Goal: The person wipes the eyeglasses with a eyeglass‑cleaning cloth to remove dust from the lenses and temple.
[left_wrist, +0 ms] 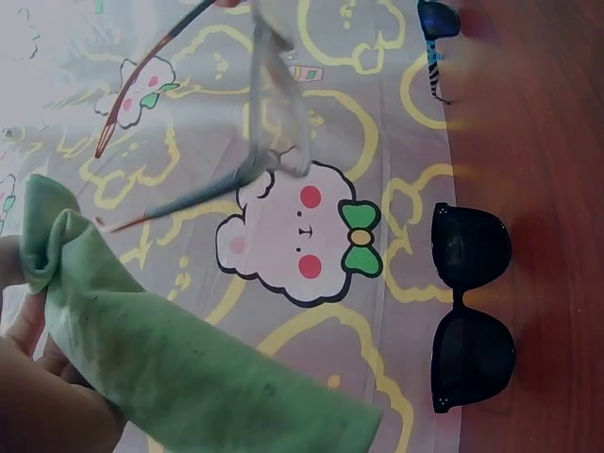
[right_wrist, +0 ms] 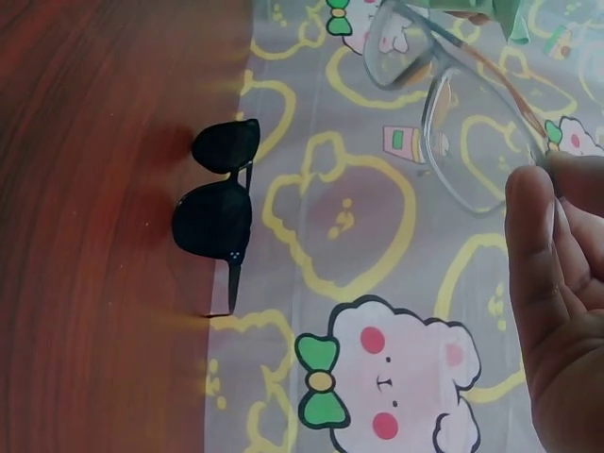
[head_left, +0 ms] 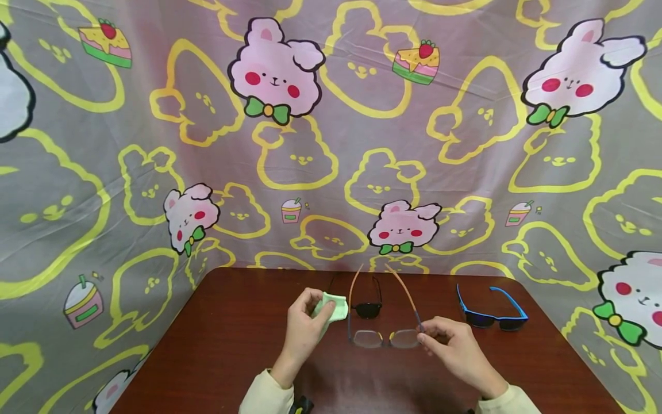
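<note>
1. Currently, the clear-lens glasses (head_left: 367,339) are held up over the brown table (head_left: 207,368), front toward the person, temples open and pointing toward the patterned curtain (head_left: 331,207).
2. Right hand (head_left: 455,351): thumb and fingers pinch the frame's right end, near the hinge; in the right wrist view the thumb lies close to the lens edge.
3. Left hand (head_left: 302,330): fingers clamped on the green cloth (head_left: 338,307), bunched at the grip, loose beyond. Cloth is just beside the left temple; contact there, cannot tell. Lenses are apart from it.
4. On the table: black sunglasses (head_left: 368,310) farther back, blue-framed sunglasses (head_left: 488,321) off to the right.
5. Judgement, wiping: spread a flat fold over the fingertips; pinch each lens lightly through it, both faces together.
6. Judgement, support: keep the right thumb on the rim to avoid smudges; steady the rim nearest the lens being wiped, since one-end holding may twist the bridge.
</note>
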{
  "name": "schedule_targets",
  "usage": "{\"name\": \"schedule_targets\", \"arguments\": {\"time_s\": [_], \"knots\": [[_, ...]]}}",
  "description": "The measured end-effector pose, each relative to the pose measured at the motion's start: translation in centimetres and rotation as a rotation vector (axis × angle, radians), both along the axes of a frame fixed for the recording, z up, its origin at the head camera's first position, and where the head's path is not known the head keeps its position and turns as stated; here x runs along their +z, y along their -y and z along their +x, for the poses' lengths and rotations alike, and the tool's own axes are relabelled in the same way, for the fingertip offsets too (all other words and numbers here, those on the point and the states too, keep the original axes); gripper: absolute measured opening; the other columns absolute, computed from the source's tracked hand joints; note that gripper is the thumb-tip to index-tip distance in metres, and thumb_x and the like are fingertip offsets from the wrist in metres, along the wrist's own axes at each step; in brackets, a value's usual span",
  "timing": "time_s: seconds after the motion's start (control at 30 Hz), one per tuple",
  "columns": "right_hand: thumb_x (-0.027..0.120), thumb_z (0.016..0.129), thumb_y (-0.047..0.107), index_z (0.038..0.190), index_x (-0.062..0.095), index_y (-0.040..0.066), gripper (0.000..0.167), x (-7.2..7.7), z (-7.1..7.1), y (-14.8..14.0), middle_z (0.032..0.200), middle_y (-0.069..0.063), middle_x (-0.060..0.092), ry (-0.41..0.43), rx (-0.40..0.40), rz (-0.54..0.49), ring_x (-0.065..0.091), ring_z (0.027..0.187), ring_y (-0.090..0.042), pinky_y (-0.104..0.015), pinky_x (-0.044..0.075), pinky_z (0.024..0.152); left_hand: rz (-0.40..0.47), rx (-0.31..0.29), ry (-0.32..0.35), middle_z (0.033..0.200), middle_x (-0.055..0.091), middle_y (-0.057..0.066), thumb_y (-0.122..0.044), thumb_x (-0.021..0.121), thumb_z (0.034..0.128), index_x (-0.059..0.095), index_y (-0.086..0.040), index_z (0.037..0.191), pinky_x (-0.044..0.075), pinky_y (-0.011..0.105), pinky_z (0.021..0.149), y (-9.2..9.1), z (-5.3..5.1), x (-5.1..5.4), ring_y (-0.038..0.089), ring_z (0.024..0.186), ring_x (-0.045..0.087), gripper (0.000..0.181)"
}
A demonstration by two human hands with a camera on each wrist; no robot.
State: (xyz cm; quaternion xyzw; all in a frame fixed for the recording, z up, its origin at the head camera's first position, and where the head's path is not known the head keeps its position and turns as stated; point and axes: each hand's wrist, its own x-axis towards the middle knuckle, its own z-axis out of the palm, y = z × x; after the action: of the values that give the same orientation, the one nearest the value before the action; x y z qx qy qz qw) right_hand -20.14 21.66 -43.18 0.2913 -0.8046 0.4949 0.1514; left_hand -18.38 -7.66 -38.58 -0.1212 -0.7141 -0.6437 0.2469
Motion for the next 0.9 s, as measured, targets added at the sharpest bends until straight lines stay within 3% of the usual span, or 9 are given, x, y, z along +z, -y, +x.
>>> {"name": "schedule_targets", "arguments": {"time_s": [0.07, 0.2, 0.3, 0.4, 0.6, 0.9], "knots": [[0.070, 0.083, 0.003, 0.089, 0.067, 0.007, 0.008, 0.1, 0.0, 0.2, 0.071, 0.000, 0.064, -0.011, -0.029, 0.004, 0.060, 0.053, -0.014, -0.028, 0.050, 0.048, -0.038, 0.012, 0.004, 0.074, 0.058, 0.001, 0.001, 0.071, 0.0796, 0.061, -0.001, 0.086, 0.042, 0.024, 0.057, -0.2, 0.1, -0.1, 0.012, 0.066, 0.053, 0.012], [0.070, 0.080, -0.003, 0.088, 0.067, 0.009, 0.015, 0.5, 0.2, 0.8, 0.070, 0.006, 0.062, -0.047, -0.070, 0.011, 0.059, 0.051, -0.015, -0.026, 0.049, 0.047, -0.114, 0.053, -0.034, 0.073, 0.058, -0.002, -0.002, 0.075, 0.0777, 0.064, -0.007, 0.086, 0.042, 0.023, 0.055, -0.4, -0.9, -1.8, 0.013, 0.065, 0.052, 0.014], [0.070, 0.078, -0.008, 0.087, 0.067, 0.007, 0.018, 1.4, 0.8, 1.4, 0.069, 0.007, 0.062, -0.074, -0.077, 0.004, 0.058, 0.050, -0.016, -0.025, 0.048, 0.046, -0.177, 0.088, -0.135, 0.075, 0.060, -0.005, -0.003, 0.077, 0.0763, 0.065, -0.011, 0.086, 0.043, 0.023, 0.054, -0.5, -1.9, -3.4, 0.012, 0.066, 0.053, 0.017], [0.070, 0.077, -0.011, 0.085, 0.067, 0.004, 0.017, 2.5, 1.4, 2.0, 0.068, 0.003, 0.062, -0.097, -0.073, -0.006, 0.058, 0.050, -0.017, -0.024, 0.047, 0.046, -0.247, 0.112, -0.270, 0.079, 0.062, -0.006, -0.005, 0.077, 0.0767, 0.066, -0.014, 0.086, 0.045, 0.022, 0.055, -0.5, -2.3, -4.1, 0.009, 0.067, 0.054, 0.017], [0.070, 0.074, -0.013, 0.084, 0.067, 0.007, 0.023, 3.3, 1.9, 2.5, 0.067, -0.003, 0.060, -0.163, -0.061, -0.025, 0.057, 0.050, -0.017, -0.021, 0.046, 0.046, -0.383, 0.150, -0.475, 0.084, 0.063, -0.004, -0.005, 0.075, 0.0774, 0.066, -0.013, 0.087, 0.047, 0.019, 0.064, -0.8, -2.7, -4.8, 0.010, 0.075, 0.060, 0.016], [0.071, 0.070, -0.018, 0.083, 0.067, 0.008, 0.029, 3.0, 1.8, 2.7, 0.067, 0.001, 0.059, -0.245, -0.039, -0.062, 0.056, 0.049, -0.015, -0.018, 0.044, 0.045, -0.540, 0.221, -0.613, 0.084, 0.063, -0.004, -0.002, 0.078, 0.0710, 0.067, -0.011, 0.083, 0.049, 0.022, 0.068, -1.4, -2.5, -4.9, 0.010, 0.077, 0.062, 0.018]]}}
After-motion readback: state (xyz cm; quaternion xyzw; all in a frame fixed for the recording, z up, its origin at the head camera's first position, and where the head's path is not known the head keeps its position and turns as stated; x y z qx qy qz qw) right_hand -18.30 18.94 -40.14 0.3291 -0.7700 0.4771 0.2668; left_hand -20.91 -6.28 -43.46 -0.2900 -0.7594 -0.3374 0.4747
